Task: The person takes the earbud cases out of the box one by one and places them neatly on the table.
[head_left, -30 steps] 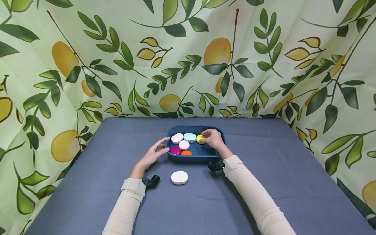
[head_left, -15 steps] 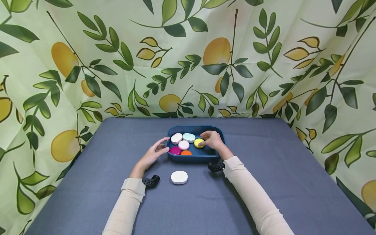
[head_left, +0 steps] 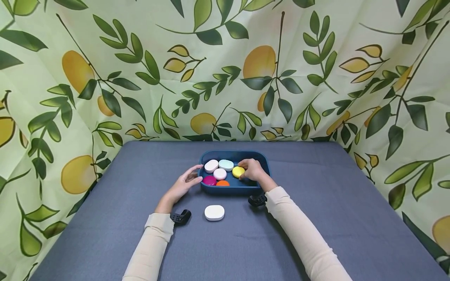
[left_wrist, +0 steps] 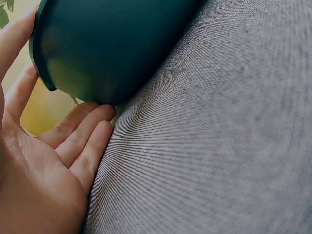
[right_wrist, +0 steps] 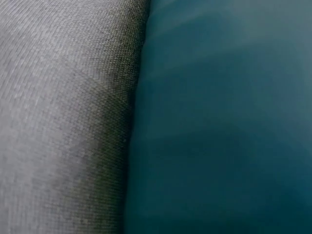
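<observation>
A dark blue tray (head_left: 232, 190) with rounded corners stands on the table and holds several small smooth pieces. My right hand (head_left: 254, 171) reaches into its right half, index finger and thumb spanning the right side of a yellow round piece (head_left: 238, 172). At the tray's left end, my left hand (head_left: 183, 185) rests with fingers extended against the wall. In the left wrist view the fingertips (left_wrist: 103, 111) meet the tray's lower side, while others touch its rim. The right wrist view shows the tray's outer wall (right_wrist: 219, 122); the right hand is hidden there.
Inside the tray lie a pale pink oval (head_left: 211, 166), a light blue oval (head_left: 226, 165), a pale pink round piece (head_left: 220, 174), a magenta piece (head_left: 209, 180) and an orange piece (head_left: 223, 183). A white oval case (head_left: 214, 213) lies in front on the grey cloth.
The yellow piece has shifted left and toward the front of the tray, and the right hand's fingers have re-settled around its right side. The left hand has stayed in place.
</observation>
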Demonstrator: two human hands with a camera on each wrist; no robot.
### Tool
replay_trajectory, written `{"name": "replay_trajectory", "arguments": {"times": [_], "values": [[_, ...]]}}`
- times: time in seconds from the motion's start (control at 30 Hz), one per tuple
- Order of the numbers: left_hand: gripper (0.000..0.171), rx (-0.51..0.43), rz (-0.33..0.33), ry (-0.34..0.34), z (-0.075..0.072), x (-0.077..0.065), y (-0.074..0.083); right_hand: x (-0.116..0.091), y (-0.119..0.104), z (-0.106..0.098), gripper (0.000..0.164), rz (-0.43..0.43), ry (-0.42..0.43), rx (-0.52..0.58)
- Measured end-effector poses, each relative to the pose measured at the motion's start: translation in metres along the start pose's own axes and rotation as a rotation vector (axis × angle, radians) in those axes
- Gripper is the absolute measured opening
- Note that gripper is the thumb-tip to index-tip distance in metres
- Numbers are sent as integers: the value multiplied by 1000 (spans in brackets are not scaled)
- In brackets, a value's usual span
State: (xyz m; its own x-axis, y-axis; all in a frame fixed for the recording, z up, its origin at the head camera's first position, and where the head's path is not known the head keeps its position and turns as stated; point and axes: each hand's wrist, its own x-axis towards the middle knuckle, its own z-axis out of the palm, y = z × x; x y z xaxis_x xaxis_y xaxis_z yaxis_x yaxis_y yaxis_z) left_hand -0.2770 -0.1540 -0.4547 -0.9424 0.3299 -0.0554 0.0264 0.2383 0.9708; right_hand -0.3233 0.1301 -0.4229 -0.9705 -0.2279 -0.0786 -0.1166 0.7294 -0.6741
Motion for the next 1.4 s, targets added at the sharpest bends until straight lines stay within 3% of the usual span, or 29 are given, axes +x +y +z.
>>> {"name": "replay_trajectory", "arguments": {"times": [0.1,0.63,0.97,1.2,1.4], "values": [[53,-1,-2,0,0,-1,-1,0,0,0,48,-23,13,-22],[53,-4,2,-2,0,1,-2,-11,-5,-9,49,-36,92,93],[52,-10,-18,14,0,2,-1,-29,-5,-13,46,-151,142,186],[53,0,-14,10,-1,1,-2,-46,-10,-14,48,-196,130,281],[52,-5,-7,6,0,1,-1,-63,-14,-17,48,-220,116,290]]}}
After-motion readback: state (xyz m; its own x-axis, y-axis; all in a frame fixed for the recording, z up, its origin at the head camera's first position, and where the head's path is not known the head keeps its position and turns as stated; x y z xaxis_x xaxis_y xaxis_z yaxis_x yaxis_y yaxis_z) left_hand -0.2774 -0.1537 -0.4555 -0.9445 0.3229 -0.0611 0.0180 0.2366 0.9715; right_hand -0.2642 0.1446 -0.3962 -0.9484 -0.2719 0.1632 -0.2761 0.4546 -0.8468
